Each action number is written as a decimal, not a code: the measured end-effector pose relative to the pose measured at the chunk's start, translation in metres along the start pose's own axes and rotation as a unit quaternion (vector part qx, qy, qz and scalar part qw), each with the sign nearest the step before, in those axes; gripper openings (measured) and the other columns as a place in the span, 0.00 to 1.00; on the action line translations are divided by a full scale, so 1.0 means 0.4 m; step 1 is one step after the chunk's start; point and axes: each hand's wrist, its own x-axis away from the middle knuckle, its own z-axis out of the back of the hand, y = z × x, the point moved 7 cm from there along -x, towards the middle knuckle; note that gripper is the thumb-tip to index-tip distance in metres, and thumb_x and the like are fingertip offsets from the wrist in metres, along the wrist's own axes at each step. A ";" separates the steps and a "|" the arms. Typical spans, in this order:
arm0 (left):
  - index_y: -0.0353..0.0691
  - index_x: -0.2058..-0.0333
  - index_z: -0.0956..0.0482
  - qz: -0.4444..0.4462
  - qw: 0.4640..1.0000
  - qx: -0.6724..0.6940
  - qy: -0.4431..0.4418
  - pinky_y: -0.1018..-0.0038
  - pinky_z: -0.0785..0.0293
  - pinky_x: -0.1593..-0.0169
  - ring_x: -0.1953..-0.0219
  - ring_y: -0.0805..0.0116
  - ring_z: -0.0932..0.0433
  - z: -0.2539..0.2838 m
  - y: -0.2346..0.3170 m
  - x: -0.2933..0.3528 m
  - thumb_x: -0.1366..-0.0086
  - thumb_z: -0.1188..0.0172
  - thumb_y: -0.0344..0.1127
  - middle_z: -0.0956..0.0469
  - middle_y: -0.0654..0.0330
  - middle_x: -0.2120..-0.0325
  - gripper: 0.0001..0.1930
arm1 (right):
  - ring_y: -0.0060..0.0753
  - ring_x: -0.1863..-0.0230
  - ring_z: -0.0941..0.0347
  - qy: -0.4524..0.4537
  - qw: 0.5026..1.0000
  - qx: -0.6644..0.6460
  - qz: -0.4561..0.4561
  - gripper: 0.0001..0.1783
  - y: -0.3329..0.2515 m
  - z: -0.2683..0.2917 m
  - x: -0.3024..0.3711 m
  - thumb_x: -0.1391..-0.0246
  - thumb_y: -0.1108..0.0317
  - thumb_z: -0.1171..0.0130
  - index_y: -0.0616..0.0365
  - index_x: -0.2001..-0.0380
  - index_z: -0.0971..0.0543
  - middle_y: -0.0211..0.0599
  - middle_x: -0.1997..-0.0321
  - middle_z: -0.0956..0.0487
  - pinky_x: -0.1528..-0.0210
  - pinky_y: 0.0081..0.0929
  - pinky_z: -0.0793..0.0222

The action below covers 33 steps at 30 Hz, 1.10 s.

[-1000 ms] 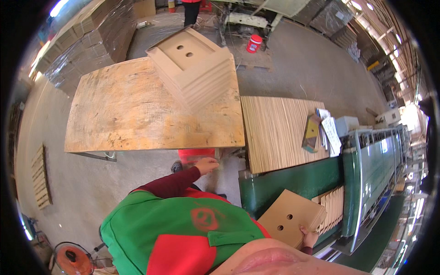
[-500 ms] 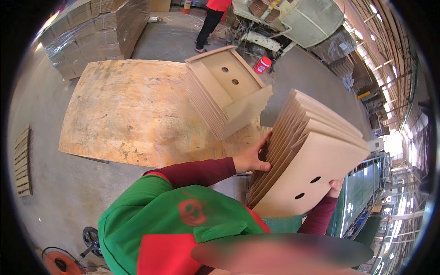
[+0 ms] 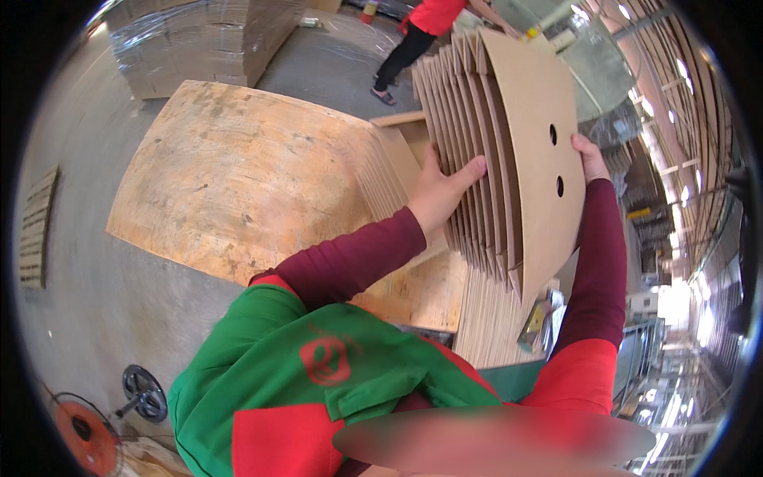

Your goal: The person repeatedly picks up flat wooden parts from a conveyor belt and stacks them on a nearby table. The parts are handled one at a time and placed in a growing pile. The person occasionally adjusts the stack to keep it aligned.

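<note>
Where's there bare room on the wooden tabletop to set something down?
The wooden tabletop is bare between its left edge, the cardboard stack and your left sleeve. A smaller patch lies below that sleeve, beside the striped tabletop. It's crowded at the right, where the cardboard bundle between your left hand and right hand partly hides the stack.

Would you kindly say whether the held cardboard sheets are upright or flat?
Roughly upright: the cardboard sheets stand on edge between left hand and right hand.
</note>
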 end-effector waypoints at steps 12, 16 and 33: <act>0.32 0.36 0.63 0.130 0.975 0.044 0.177 0.60 0.38 0.39 0.37 0.53 0.43 0.167 -0.106 -0.073 0.42 0.37 0.52 0.48 0.44 0.38 0.51 | 0.38 0.55 0.24 -0.063 0.982 0.022 -0.177 0.34 0.177 -0.031 -0.332 0.56 0.55 0.37 0.61 0.46 0.28 0.44 0.51 0.22 0.51 0.35 0.29; 0.30 0.36 0.72 0.171 0.966 0.003 0.196 0.61 0.46 0.35 0.34 0.51 0.50 0.233 -0.217 -0.088 0.43 0.38 0.57 0.55 0.41 0.35 0.58 | 0.38 0.56 0.23 -0.058 0.978 0.022 -0.198 0.31 0.307 0.010 -0.383 0.55 0.55 0.39 0.61 0.48 0.26 0.43 0.52 0.21 0.51 0.35 0.29; 0.38 0.38 0.50 0.208 0.940 -0.158 0.219 0.57 0.27 0.57 0.47 0.57 0.31 0.473 -0.504 -0.063 0.35 0.46 0.42 0.36 0.52 0.45 0.33 | 0.48 0.52 0.29 0.208 0.731 0.644 0.086 0.25 0.520 -0.101 -0.316 0.48 0.68 0.49 0.34 0.46 0.27 0.41 0.52 0.26 0.48 0.40 0.32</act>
